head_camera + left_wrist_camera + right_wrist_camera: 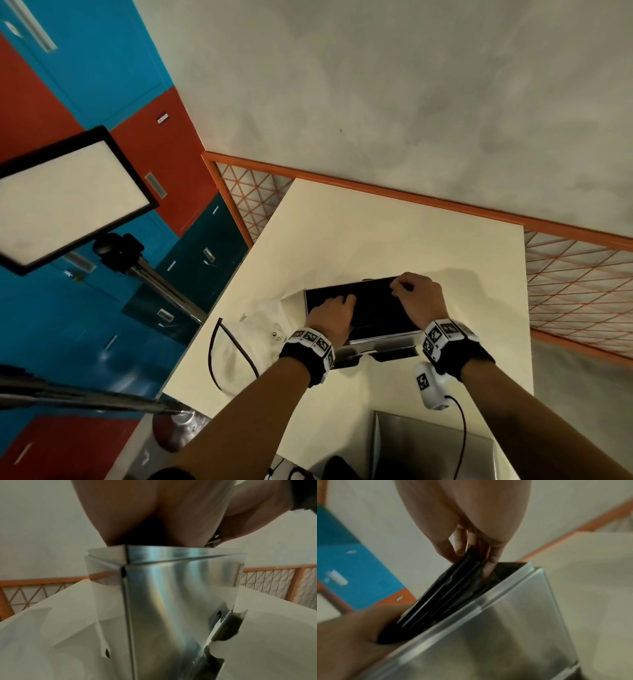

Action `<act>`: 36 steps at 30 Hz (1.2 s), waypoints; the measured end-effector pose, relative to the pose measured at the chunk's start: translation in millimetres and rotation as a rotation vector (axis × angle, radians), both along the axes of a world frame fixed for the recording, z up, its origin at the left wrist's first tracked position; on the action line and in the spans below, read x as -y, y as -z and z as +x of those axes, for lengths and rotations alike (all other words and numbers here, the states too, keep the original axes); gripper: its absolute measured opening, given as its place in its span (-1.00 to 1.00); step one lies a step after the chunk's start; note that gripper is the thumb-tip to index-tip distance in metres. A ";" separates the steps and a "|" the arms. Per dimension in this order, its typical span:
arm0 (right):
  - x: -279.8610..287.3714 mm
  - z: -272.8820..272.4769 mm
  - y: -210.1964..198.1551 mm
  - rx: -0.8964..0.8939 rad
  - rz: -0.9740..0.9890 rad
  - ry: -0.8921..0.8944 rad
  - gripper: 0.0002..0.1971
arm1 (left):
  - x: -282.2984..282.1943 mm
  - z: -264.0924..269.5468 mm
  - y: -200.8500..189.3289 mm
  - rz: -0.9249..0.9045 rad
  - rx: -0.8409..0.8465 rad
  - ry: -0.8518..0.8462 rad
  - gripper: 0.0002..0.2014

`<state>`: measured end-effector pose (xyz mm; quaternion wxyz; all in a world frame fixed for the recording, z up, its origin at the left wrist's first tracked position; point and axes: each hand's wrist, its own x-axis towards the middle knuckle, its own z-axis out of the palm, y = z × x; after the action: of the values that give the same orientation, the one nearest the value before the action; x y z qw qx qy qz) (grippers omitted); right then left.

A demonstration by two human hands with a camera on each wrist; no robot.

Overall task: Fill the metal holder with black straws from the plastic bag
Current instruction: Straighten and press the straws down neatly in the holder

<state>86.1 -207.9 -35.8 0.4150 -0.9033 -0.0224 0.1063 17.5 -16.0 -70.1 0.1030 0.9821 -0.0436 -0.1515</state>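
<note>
Black straws (373,310) fill the metal holder (387,341) on the table (376,233); left hand (330,315) lies flat on them, fingers straight. Left wrist: holder wall below the palm. Right wrist: right hand (471,538) pinches straws at the holder's far end.

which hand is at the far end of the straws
The right hand, fingers curled at the far end of the black straws; the left hand rests nearer.

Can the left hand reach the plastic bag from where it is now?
Probably yes. The left hand rests on the black straws in the metal holder, and the plastic bag lies just beside its wrist with nothing between them.
</note>
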 end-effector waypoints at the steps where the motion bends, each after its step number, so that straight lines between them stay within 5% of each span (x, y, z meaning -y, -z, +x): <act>1: 1.4 -0.3 0.3 0.019 -0.020 -0.031 -0.84 | -1.3 -1.1 1.4 -0.007 0.010 -0.004 -0.47; 7: -3.5 -3.5 13.5 0.287 -0.173 -0.338 -0.86 | -4.7 -7.5 6.3 -0.065 0.204 0.022 -0.39; 11: -19.8 -8.8 34.3 0.286 -0.403 -0.588 -0.55 | 7.3 -15.7 19.6 -0.127 0.306 0.025 -0.13; 14: -26.9 -13.0 46.1 0.290 -0.519 -0.630 -0.38 | 14.9 -18.2 22.8 -0.100 0.211 0.027 0.13; 20: -33.4 -13.7 45.3 0.245 -0.575 -0.650 -0.42 | 6.6 -6.8 30.8 0.040 0.128 0.046 0.21; 23: -36.3 -15.5 44.6 0.234 -0.585 -0.643 -0.62 | 1.8 0.0 34.2 0.060 0.066 0.050 0.21; 27: -41.9 -19.3 47.5 0.265 -0.665 -0.621 -0.55 | 2.6 0.7 34.6 -0.027 -0.007 0.026 0.11; 30: -45.6 -19.6 45.2 0.296 -0.588 -0.603 -0.70 | 2.9 -1.4 30.0 -0.057 0.009 0.036 -0.07; 36: -50.5 -19.5 54.2 0.188 -0.640 -0.608 -0.54 | 5.9 -8.1 22.9 -0.074 0.070 0.056 -0.22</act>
<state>66.5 -157.3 -90.0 0.0611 -0.9443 -0.2904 0.1423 9.4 -21.9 -93.0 0.1332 0.9808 -0.0800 -0.1180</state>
